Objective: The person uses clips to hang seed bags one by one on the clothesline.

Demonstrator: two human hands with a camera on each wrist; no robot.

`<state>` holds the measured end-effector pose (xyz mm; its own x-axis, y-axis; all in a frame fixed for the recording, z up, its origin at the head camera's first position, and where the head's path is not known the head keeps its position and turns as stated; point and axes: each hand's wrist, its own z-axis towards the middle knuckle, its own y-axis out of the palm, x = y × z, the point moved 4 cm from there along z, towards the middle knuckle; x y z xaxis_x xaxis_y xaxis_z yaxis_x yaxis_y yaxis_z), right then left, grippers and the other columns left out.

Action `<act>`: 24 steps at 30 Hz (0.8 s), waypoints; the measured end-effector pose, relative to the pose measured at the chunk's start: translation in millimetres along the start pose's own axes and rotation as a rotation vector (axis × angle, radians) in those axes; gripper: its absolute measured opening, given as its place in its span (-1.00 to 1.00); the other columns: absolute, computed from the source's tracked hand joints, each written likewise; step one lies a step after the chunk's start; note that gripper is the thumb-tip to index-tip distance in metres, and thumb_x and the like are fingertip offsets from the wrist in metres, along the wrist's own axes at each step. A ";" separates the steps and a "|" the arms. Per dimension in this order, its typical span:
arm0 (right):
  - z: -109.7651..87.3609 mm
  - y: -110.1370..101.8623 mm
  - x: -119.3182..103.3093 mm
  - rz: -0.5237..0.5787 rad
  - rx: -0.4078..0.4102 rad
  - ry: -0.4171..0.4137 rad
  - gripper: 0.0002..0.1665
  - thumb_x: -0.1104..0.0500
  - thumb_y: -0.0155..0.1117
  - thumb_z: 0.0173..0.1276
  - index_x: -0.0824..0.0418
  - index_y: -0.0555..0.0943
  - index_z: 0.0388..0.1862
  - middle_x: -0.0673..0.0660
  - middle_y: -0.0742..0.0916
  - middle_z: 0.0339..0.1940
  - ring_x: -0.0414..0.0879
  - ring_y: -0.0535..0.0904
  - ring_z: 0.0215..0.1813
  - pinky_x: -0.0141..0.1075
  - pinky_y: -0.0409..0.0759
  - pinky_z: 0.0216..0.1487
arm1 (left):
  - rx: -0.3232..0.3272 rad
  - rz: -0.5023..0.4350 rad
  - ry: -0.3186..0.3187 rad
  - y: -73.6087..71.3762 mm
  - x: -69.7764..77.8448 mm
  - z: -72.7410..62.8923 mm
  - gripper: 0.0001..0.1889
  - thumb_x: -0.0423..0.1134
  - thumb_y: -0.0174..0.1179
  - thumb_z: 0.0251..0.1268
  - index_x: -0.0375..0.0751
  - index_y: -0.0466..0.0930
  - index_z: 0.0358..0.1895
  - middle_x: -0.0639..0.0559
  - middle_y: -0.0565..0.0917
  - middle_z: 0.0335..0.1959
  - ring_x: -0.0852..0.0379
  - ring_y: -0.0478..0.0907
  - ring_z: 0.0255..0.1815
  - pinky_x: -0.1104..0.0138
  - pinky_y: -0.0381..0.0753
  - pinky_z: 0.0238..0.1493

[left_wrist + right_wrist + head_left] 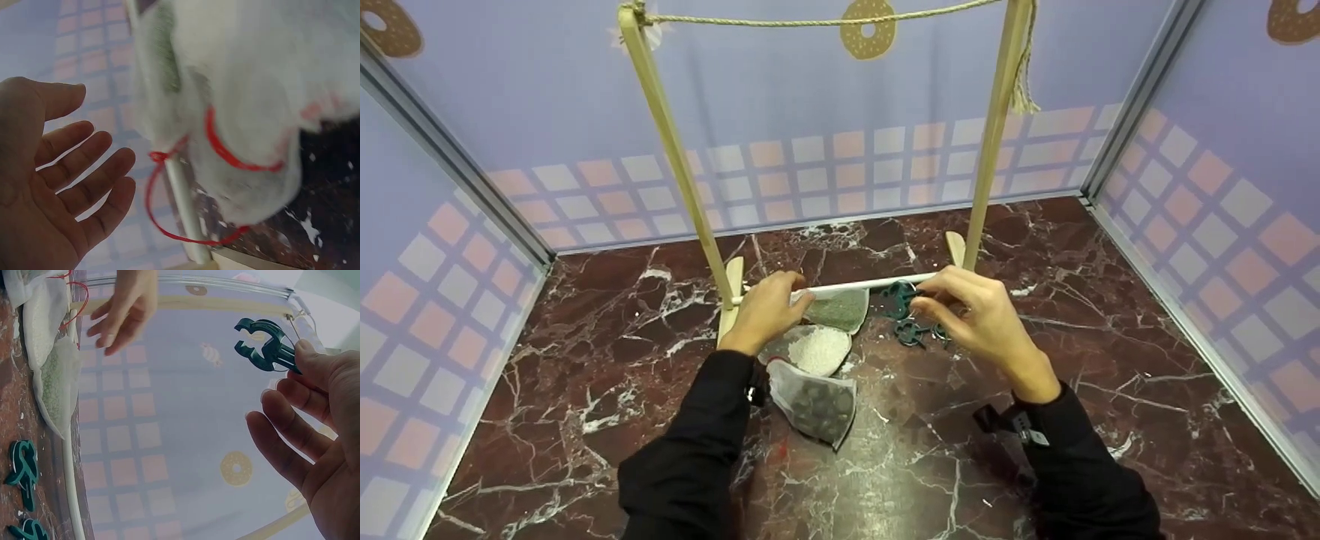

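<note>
My right hand (979, 315) pinches the handles of a dark green plastic spring clip (267, 346) between thumb and index finger. The clip's rounded mouth points away from the hand. Above the left end of a white rod (877, 283), my left hand (769, 311) has its fingers loosely extended and holds nothing. Beside it lie a mesh bag of green grains (840, 309), a mesh bag of white grains (821, 351) and a mesh bag of dark stones (817, 405). A red drawstring (147, 197) loops about the rod in the left wrist view.
More green clips (910, 333) lie on the marbled surface (930, 465) by the right hand. Two wooden posts (679, 150) stand on feet either side, with a rope (780, 22) strung between their tops. Patterned panels (810, 97) enclose the back and sides.
</note>
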<state>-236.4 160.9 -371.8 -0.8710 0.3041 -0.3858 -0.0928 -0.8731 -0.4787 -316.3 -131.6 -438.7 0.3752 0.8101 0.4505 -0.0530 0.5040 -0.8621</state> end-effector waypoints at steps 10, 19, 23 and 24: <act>0.7 -3.0 -0.7 -0.027 0.009 -0.022 -0.81 0.37 0.50 0.22 0.22 0.73 -0.20 0.01 0.73 -0.36 -0.23 0.60 -0.42 -0.54 0.58 -0.34 | -0.137 -0.138 -0.105 17.4 -27.7 3.7 -0.55 -0.14 0.30 0.39 -0.49 0.60 0.12 -0.24 0.68 -0.19 -0.13 0.60 -0.16 0.02 0.59 0.00; 0.7 -4.6 1.0 -0.048 -0.016 -0.053 -0.80 0.36 0.48 0.25 0.21 0.71 -0.16 -0.03 0.71 -0.35 -0.26 0.59 -0.42 -0.52 0.60 -0.37 | -0.188 -0.131 -0.072 18.7 -33.8 2.3 -0.79 -0.28 0.37 0.21 -0.39 0.60 -0.33 0.06 0.43 -0.55 0.13 0.33 -0.51 0.28 0.34 -0.42; -0.2 -4.8 2.7 -0.061 -0.023 -0.052 -0.83 0.34 0.48 0.27 0.21 0.71 -0.17 -0.03 0.71 -0.34 -0.27 0.58 -0.42 -0.52 0.59 -0.39 | -0.192 -0.126 -0.098 17.9 -35.1 1.3 -0.81 -0.28 0.39 0.21 -0.37 0.64 -0.30 -0.06 0.59 -0.43 0.07 0.46 -0.41 0.22 0.48 -0.30; -0.2 -4.9 3.0 -0.063 -0.023 -0.051 -0.83 0.33 0.48 0.27 0.21 0.71 -0.17 -0.03 0.71 -0.34 -0.27 0.58 -0.42 -0.52 0.59 -0.39 | -0.193 -0.121 -0.106 17.7 -34.9 1.4 -0.82 -0.28 0.38 0.22 -0.36 0.64 -0.29 -0.08 0.61 -0.40 0.05 0.48 -0.39 0.21 0.50 -0.28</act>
<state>-238.4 166.1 -370.8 -0.8872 0.3379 -0.3143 -0.1375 -0.8437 -0.5189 -331.6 -150.5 -469.4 0.2680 0.7795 0.5662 0.1678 0.5410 -0.8241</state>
